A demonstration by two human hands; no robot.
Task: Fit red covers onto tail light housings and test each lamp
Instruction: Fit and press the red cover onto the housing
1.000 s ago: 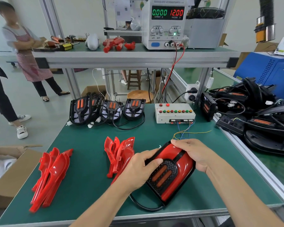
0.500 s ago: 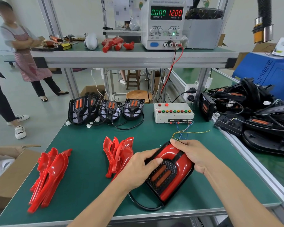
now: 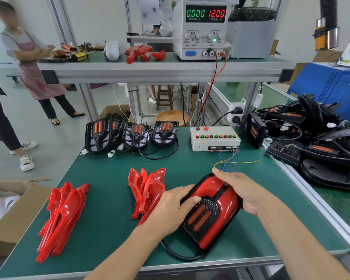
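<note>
Head view: the workbench (image 3: 109,199) is laid out for assembly, largest stock first. A tangle of black housings (image 3: 315,142) with cables lies off the right edge, apparently a holding pile. Three uncovered housings (image 3: 133,134) stand along the far edge left of centre, within reach as the next units. Two stacks of red covers sit ready: one (image 3: 63,215) near the front left corner, one (image 3: 146,190) just left of the work in hand. The test box (image 3: 214,138) sits at the far edge right of centre, its thin wires (image 3: 230,162) trailing toward the operator, presumably for the lamp test.

The tail light (image 3: 210,211) lies flat near the front edge, red cover on. The left hand (image 3: 170,209) and right hand (image 3: 240,190) clamp its opposite sides, the left thumb pressing the grille, probably seating the cover.
</note>
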